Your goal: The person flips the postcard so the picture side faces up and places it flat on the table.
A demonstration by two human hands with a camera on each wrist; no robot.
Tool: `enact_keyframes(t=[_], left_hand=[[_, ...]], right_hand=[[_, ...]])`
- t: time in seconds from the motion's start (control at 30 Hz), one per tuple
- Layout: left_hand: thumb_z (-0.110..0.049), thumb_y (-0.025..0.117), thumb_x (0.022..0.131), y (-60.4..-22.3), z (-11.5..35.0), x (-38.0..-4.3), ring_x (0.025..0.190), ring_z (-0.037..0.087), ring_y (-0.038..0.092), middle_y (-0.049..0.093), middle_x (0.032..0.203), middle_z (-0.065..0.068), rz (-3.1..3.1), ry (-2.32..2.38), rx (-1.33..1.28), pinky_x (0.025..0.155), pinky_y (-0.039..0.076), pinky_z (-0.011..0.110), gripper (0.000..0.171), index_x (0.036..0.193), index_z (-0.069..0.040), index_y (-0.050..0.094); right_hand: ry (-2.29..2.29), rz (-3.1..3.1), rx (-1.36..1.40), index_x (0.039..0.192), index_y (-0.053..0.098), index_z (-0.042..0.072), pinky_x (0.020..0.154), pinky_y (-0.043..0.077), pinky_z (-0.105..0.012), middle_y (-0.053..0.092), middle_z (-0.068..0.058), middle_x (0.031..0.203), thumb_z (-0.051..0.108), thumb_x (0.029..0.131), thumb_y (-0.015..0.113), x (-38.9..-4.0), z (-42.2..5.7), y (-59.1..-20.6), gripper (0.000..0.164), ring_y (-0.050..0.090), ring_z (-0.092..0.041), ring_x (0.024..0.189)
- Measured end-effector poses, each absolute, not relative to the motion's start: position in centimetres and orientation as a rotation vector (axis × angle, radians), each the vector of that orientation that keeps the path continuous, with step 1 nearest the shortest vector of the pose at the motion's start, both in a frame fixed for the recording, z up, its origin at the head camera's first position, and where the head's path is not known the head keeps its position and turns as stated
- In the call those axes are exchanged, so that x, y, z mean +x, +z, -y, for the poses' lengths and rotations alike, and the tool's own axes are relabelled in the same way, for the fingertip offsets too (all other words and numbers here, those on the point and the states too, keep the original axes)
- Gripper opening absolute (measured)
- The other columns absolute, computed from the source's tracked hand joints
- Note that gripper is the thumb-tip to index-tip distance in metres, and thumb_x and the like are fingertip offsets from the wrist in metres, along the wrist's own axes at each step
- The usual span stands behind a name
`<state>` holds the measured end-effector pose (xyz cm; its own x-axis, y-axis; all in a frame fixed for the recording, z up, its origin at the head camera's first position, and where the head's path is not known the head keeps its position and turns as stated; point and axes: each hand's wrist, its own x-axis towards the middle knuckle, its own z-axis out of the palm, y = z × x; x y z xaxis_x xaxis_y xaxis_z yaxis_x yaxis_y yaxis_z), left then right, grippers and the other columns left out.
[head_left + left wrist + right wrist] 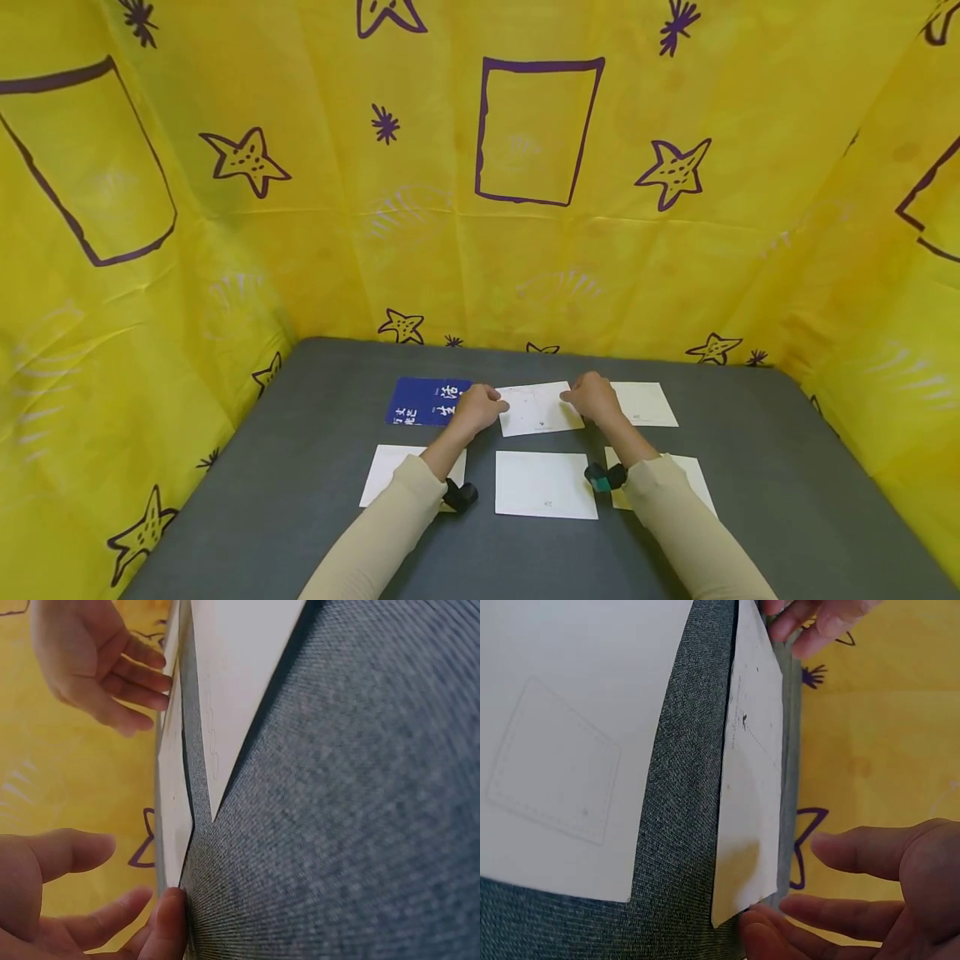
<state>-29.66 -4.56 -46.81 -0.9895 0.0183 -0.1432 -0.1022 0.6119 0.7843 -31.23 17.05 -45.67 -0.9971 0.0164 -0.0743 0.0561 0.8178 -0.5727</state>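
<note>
Bordering grey table (pixel 247 517) with cards (pixel 536 408): yellow cloth (pixel 450 258).

Backdrop: creased yellow cloth sheeting (pixel 330 275), hung around the far side and both flanks.
Printed on it:
– dark-purple four-sided outlined figure (pixel 538 132), 12 o'clock;
– dark-purple spiky starburst (pixel 678 27), 1 o'clock;
– purple-outlined, dotted five-pointed star (pixel 674 174), 2 o'clock;
– faint whitish ribbed motif (pixel 903 371), 3 o'clock;
– dark-outlined star (pixel 142 533), 8 o'clock.
Base: dark-grey, woven-textured surface (pixel 285 467), 6 o'clock.
</note>
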Motion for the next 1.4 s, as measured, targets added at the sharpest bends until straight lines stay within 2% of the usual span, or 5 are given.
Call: enact_keyframes(t=[0.4, 0.7, 0.93, 1.2, 1.4], left_hand=[[-0.015, 0.069, 0.084, -46.3, 4.3, -30.1, 0.096, 0.030, 0.062, 0.068, 0.108, 0.017, -2.641, 1.388, -0.134, 0.086, 0.052, 0.044, 0.027, 0.104, 0.002, 0.068], [-0.005, 0.069, 0.080, -46.6, 4.4, -30.2, 0.090, 0.030, 0.065, 0.071, 0.103, 0.018, -2.714, 1.438, -0.142, 0.076, 0.054, 0.039, 0.023, 0.101, 0.005, 0.070], [-0.001, 0.067, 0.075, -47.1, 4.3, -30.3, 0.093, 0.031, 0.065, 0.072, 0.103, 0.016, -2.797, 1.393, -0.125, 0.073, 0.051, 0.038, 0.028, 0.102, 0.002, 0.072], [0.000, 0.067, 0.076, -47.5, 4.2, -30.4, 0.094, 0.030, 0.065, 0.072, 0.103, 0.015, -2.783, 1.435, -0.136, 0.075, 0.051, 0.037, 0.028, 0.104, 0.002, 0.071], [0.003, 0.063, 0.077, -47.5, 4.2, -30.5, 0.092, 0.028, 0.063, 0.071, 0.104, 0.015, -2.751, 1.456, -0.151, 0.072, 0.049, 0.034, 0.028, 0.104, 0.001, 0.070]], right_hand=[[-1.196, -2.783, 0.293, 0.084, 0.071, -0.009, 0.043, 0.044, -0.023, 0.054, -0.004, 0.050, 0.007, 0.080, 0.069, -32.1, -17.5, -46.2, 0.017, 0.051, -0.013, 0.043], [-1.316, -2.700, 0.396, 0.070, 0.066, -0.004, 0.040, 0.043, -0.018, 0.050, 0.000, 0.048, -0.001, 0.071, 0.066, -32.6, -17.8, -46.9, 0.003, 0.049, -0.009, 0.040], [-1.339, -2.698, 0.403, 0.072, 0.066, -0.006, 0.041, 0.045, -0.019, 0.052, -0.001, 0.049, -0.003, 0.071, 0.067, -32.6, -17.8, -47.2, 0.004, 0.051, -0.009, 0.040], [-1.396, -2.656, 0.443, 0.086, 0.064, -0.013, 0.042, 0.050, -0.021, 0.054, -0.003, 0.049, -0.004, 0.071, 0.067, -32.7, -18.0, -47.7, 0.018, 0.054, -0.009, 0.039], [-1.435, -2.624, 0.461, 0.085, 0.065, -0.014, 0.042, 0.051, -0.023, 0.056, -0.002, 0.047, -0.005, 0.071, 0.068, -32.7, -18.1, -47.8, 0.016, 0.055, -0.009, 0.038]])
